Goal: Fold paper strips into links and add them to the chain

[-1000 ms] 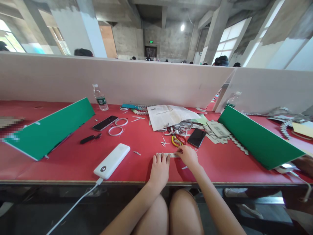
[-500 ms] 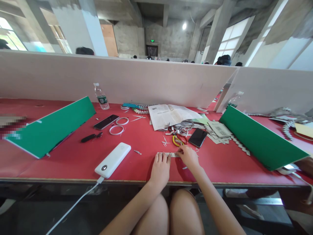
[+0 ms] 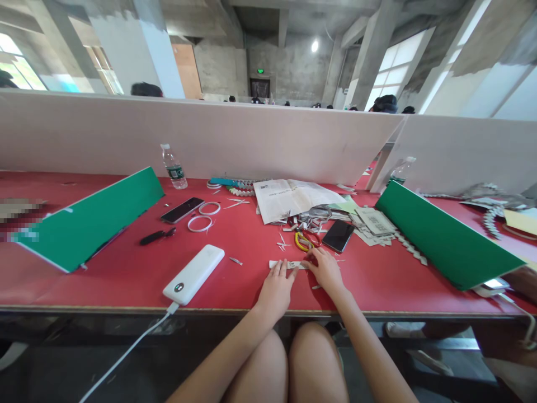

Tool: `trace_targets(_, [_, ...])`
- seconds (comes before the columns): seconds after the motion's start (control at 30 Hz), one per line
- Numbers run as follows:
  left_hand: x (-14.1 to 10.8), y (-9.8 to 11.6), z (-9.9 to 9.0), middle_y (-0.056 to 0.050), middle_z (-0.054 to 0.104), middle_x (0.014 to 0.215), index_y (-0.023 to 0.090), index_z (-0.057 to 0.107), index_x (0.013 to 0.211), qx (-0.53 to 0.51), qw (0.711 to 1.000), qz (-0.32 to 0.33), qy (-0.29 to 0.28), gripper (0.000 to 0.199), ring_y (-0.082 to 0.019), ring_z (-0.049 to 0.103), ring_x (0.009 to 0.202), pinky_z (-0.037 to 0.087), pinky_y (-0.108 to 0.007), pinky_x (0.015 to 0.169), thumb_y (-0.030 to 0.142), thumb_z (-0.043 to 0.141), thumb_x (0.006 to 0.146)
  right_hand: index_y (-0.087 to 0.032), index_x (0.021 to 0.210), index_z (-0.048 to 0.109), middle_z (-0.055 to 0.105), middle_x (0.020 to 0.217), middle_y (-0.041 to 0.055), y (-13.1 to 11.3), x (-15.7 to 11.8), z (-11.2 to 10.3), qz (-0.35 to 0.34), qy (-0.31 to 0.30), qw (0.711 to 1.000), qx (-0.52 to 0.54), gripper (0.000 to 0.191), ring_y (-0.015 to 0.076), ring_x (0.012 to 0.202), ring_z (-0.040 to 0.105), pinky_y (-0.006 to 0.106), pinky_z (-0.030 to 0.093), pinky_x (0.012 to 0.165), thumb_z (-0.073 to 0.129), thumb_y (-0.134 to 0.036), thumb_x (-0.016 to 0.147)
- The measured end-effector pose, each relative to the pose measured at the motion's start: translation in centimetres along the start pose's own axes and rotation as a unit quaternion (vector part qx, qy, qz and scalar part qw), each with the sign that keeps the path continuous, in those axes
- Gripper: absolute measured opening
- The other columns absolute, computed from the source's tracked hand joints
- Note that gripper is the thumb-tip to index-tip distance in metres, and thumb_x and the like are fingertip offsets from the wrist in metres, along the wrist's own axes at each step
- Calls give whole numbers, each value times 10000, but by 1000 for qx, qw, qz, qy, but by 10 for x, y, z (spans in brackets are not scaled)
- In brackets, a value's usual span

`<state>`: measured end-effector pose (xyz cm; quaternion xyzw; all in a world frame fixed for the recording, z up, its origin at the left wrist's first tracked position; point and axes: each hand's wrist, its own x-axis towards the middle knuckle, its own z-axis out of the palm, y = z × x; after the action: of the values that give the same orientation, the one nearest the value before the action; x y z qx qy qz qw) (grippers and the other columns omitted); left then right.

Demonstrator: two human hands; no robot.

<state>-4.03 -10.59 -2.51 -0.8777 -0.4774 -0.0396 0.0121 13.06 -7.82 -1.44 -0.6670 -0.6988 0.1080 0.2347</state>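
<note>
Paper strip: flat on the red tabletop, with dark print on top; partly under the left hand, right end at the right hand.
Left hand: fingers spread out and resting on the strip, thumb pointing toward the right hand — not curled around anything.
Right hand: fingers bent at the right end of the strip; cannot tell about a pinch, with the fingertips too small and partly hidden.
Strip trouble: could slide or turn crooked from an uneven push; could crease or rip from a hard tug at one end.
White bits: close behind the strip; could get stuck underneath and make a bump after a slide back.
Pliers: yellow and red handles near the right hand; could get bumped by a quick reach forward.
Black phone: just past the right hand, beside the pliers; could get knocked too.
White cable: hanging down past the front edge from the power bank; could drag it off after a snag.
Room to move: most on the left, toward the power bank, with one small scrap in between; some on the right, up to the green board — little behind, because of the paper pile.
</note>
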Motion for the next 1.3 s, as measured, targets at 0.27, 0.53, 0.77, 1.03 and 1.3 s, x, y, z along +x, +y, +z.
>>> trace_targets(0.27, [2, 4, -4, -188, 385, 1370, 170, 417, 1311, 27, 1000, -3, -5, 514, -259, 355, 1276, 328, -413, 1018, 47, 383, 814, -197, 816, 566, 584, 912, 44, -32, -13, 2, -28, 4, 999, -47, 141, 173, 861, 526, 251, 345, 717, 475, -98, 776])
trace_targets(0.53, [2, 4, -6, -208, 407, 1348, 160, 440, 1296, 35, 999, -2, 0, 491, -267, 380, 1259, 364, -397, 995, 51, 395, 820, -189, 686, 594, 639, 777, 9, -32, -3, -3, 45, -66, 996, 48, 149, 138, 752, 564, 206, 359, 630, 502, -74, 668])
trace_targets(0.77, [1, 4, -5, -192, 396, 1361, 197, 409, 1316, 29, 1000, -11, 3, 517, -264, 380, 1260, 381, -401, 980, 53, 407, 819, -197, 646, 636, 658, 732, 18, -33, 12, -13, 64, -109, 992, 5, 137, 148, 701, 584, 212, 350, 561, 531, -110, 652])
trace_targets(1.03, [1, 2, 0, -184, 381, 1375, 210, 423, 1306, 20, 1000, -10, 10, 494, -262, 363, 1270, 361, -399, 995, 68, 392, 833, -191, 620, 644, 662, 717, 10, -6, 11, -20, 75, -112, 990, 38, 156, 139, 696, 594, 202, 382, 590, 529, -87, 622])
trace_targets(1.3, [1, 1, -3, -184, 391, 1370, 199, 418, 1311, 7, 1000, -5, 4, 515, -274, 369, 1264, 377, -384, 980, 73, 408, 812, -179, 611, 613, 633, 659, 9, 13, 5, -32, 94, -98, 991, 21, 155, 145, 634, 566, 216, 363, 545, 506, -71, 643])
